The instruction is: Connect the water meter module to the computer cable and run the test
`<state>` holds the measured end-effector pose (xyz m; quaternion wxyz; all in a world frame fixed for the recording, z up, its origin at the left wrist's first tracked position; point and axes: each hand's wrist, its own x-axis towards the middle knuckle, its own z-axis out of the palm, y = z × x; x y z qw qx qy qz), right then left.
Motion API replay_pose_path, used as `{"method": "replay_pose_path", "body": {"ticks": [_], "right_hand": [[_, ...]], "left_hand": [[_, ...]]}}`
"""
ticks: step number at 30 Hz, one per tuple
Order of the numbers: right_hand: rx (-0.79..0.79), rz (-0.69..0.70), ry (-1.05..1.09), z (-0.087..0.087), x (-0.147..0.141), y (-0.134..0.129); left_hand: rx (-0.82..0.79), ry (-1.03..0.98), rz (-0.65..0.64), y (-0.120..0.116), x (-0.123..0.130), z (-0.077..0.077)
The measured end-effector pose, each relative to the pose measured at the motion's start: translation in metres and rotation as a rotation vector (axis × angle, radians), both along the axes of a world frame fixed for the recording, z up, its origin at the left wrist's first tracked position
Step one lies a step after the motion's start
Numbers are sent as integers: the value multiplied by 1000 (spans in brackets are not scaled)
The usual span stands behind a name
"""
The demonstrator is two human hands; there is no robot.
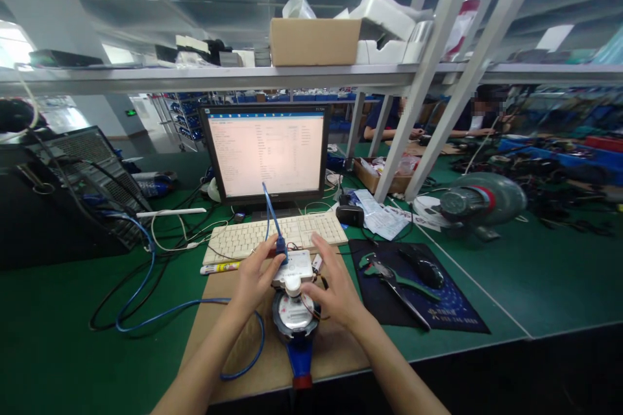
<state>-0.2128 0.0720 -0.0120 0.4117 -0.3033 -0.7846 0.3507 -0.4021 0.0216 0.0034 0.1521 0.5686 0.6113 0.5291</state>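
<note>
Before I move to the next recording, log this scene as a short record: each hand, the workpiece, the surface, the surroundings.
Left hand: pinching a blue cable connector at the white module; whether plugged in is unclear
Right hand: open, thumb by the white module; contact unclear
Workpiece: white module, with a round meter on its near side
Surface: brown cardboard sheet
Behind: keyboard, lit monitor
Right: dark mouse pad bearing green-handled wire strippers, black mouse

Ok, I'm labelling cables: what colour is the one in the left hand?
The cable is blue, best seen in the head view.
</note>
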Motion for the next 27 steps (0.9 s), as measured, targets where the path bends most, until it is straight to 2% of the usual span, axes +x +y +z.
{"method": "replay_pose_path", "body": {"ticks": [2,4,6,8,10,13,16,20,23,27], "right_hand": [[49,-109,15,-5,24,20],[50,-277,-1,-16,58,47],[59,-475,-49,-32,96,75],[56,-614,-134,-49,135,98],[25,-644,-213,-66,167,114],[-16,-558,-289,-84,198,128],[-12,-497,-346,-100,214,137],[125,-536,-542,-123,220,140],[246,-568,-569,-138,218,137],[257,-611,-560,-153,222,137]], "left_hand": [[9,0,5,0,-1,-1],[18,-21,17,0,-2,-4],[25,-37,29,1,-3,-6],[37,-23,36,3,-5,-8],[58,9,40,3,-6,-10],[67,56,40,1,-7,-14],[51,88,31,0,-9,-20],[43,97,17,2,-10,-26],[53,110,-3,1,-9,-26],[75,149,-27,-1,-6,-21]]}}
